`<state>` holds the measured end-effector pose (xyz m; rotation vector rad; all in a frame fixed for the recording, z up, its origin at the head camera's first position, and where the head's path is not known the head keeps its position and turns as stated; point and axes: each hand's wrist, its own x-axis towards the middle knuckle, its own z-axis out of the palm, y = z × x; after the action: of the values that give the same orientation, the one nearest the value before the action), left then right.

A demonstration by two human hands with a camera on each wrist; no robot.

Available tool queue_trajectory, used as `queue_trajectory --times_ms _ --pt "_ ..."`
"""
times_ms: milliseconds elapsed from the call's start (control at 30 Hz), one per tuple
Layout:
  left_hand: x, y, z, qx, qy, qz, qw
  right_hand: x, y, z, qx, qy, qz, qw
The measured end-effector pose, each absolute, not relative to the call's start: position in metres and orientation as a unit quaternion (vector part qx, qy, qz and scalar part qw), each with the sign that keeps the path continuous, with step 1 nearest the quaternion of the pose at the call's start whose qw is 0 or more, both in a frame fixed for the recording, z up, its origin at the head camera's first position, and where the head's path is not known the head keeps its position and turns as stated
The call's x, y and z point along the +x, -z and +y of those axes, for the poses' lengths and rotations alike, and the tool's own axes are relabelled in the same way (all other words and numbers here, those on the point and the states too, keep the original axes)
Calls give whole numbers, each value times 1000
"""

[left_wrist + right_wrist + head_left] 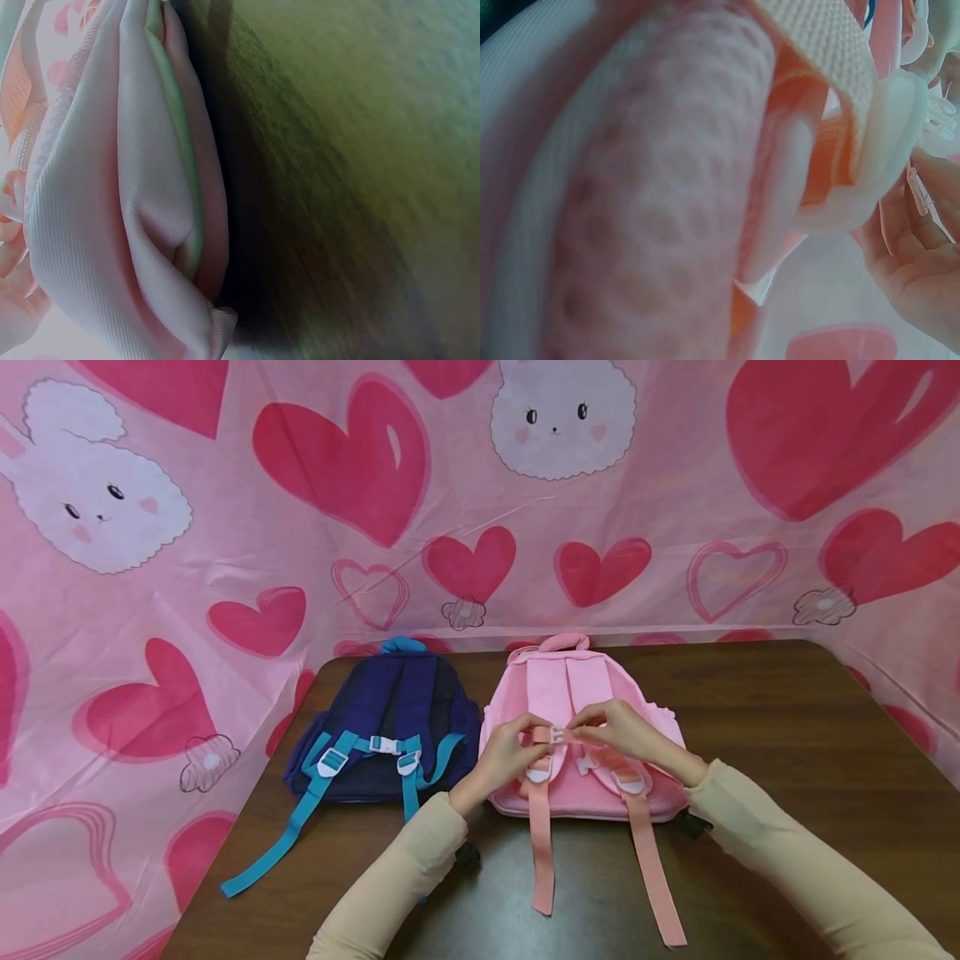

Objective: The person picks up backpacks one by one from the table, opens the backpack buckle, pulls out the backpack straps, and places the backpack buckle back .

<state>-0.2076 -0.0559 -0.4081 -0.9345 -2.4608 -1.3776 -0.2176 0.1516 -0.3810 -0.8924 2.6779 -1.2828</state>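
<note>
A pink backpack point(585, 803) lies straps-up near the centre of the head view, on a dark brown wooden table point(787, 718). Above it meet two bare hands. The left hand point(510, 756) comes from lower left, thumb and fingers pinching a short band of peach webbing point(541, 735). The right hand point(618, 731) comes from lower right, pinching a small peach strip point(567, 736).

Between the fingertips sits a white clip point(557, 736), its prongs pointing right, toward the peach strip. Webbing, clip and strip make one short line running left to right across the frame, with both hands about equally near the clip. Just below and right of it, under the right hand, lies a separate white buckle piece point(584, 766).

To the left rests a dark blue backpack point(431, 677); its white buckle point(385, 745) bridges two turquoise straps.

The right wrist view adds a close look at a white strap adjuster point(900, 142) looped with peach webbing, and at the thin peach strip edge-on in the fingers. The left wrist view alone shows the backpack's side pocket point(82, 225) with a pale green edge; only fingertips enter at far left, too blurred to read their grip.
</note>
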Motion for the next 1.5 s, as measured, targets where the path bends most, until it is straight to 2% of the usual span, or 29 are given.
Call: queue_trajectory --times_ms 233,567,1500 --pt "-208 409 -55 -322 459 -823 90 -217 382 150 -285 420 862 9" --pt "-207 411 -56 -320 458 -825 86 -217 382 152 -266 425 865 37" --pt "-207 413 -57 -306 467 -827 72 -217 389 161 -255 415 873 42"
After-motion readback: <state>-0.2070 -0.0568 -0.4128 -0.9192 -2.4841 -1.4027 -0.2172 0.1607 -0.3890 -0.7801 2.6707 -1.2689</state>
